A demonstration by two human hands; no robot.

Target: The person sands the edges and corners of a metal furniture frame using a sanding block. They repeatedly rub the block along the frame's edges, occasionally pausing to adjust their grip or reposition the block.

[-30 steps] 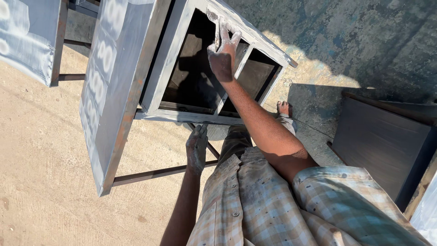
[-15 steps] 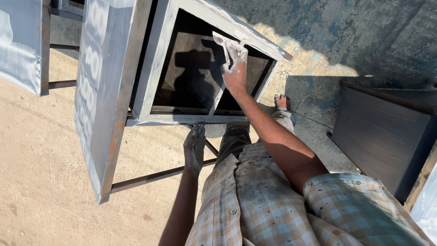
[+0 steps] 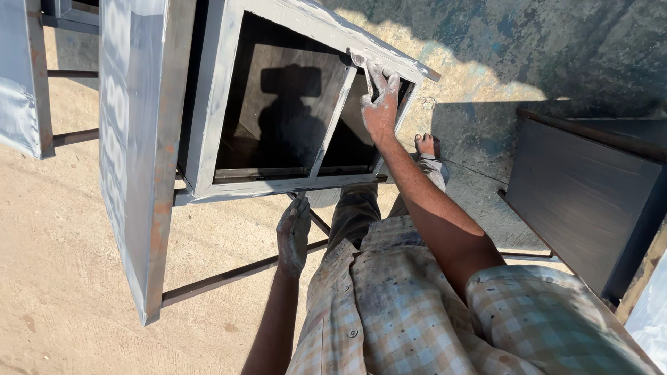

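- Right hand (image 3: pixel 379 104) is pressing against the far rail of the grey metal frame (image 3: pixel 208 104), fingers spread; it may be pinching a small putty blade (image 3: pixel 360 60), though the view is poor.
- Left hand (image 3: pixel 293 235) is hanging loose and half-curled, holding nothing, just below the frame's near rail.
- Frame is standing tilted on the sandy floor (image 3: pixel 62 278), left of a dark panel (image 3: pixel 583 194).

A dark panelled cabinet (image 3: pixel 590 187) stands at the right on the stained concrete floor (image 3: pixel 556 48), half in shade. At the far left a second grey-painted metal panel (image 3: pixel 24 76) hangs on its rusty bars, above sandy ground (image 3: pixel 55 278) in full sun. A bare foot (image 3: pixel 427 144) rests on the concrete. Below are dusty trousers (image 3: pixel 354 215) and a paint-flecked checked shirt (image 3: pixel 417 312).
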